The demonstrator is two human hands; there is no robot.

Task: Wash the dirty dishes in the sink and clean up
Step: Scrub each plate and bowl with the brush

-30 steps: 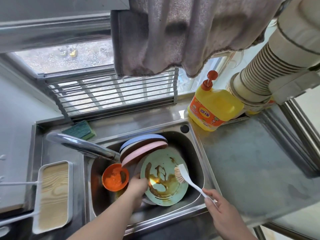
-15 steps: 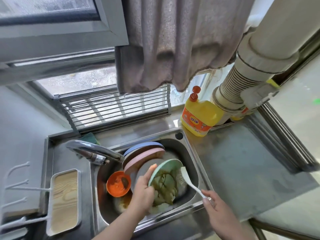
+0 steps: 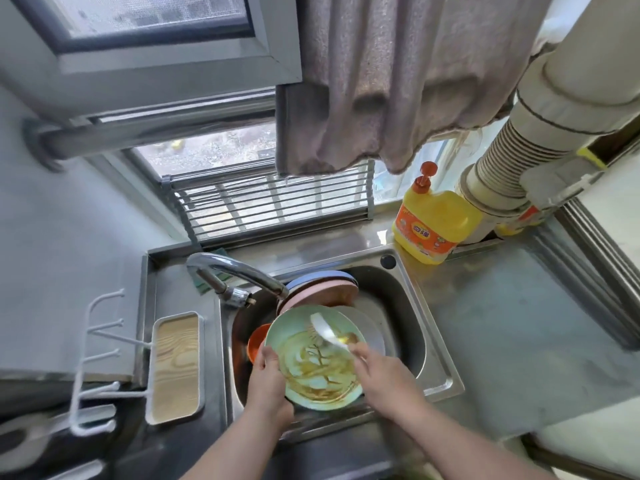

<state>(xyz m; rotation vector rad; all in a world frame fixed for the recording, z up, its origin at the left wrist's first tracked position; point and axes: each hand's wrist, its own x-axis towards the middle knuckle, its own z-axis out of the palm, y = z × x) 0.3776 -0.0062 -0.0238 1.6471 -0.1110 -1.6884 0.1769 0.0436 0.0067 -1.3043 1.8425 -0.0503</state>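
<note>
Left hand (image 3: 268, 382) grips green plate's (image 3: 313, 372) rim; right hand (image 3: 382, 374) apparently presses gripped brush (image 3: 327, 332) onto it.

Count: 1 soiled green plate (image 3: 313, 372), 1 blue plate (image 3: 311, 277), 1 pink plate (image 3: 322, 295), 1 orange bowl (image 3: 257, 341), 1 brush (image 3: 325, 330), 1 detergent bottle (image 3: 433, 226), 1 faucet (image 3: 239, 271)

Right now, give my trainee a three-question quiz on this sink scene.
1. True or false: the left hand grips the green plate by its rim.
2. What does the right hand hold? A) sponge B) white dish brush C) cup
3. Fill in: the yellow detergent bottle has a ____ pump top.

Key: 1 true; 2 B; 3 red.
</note>
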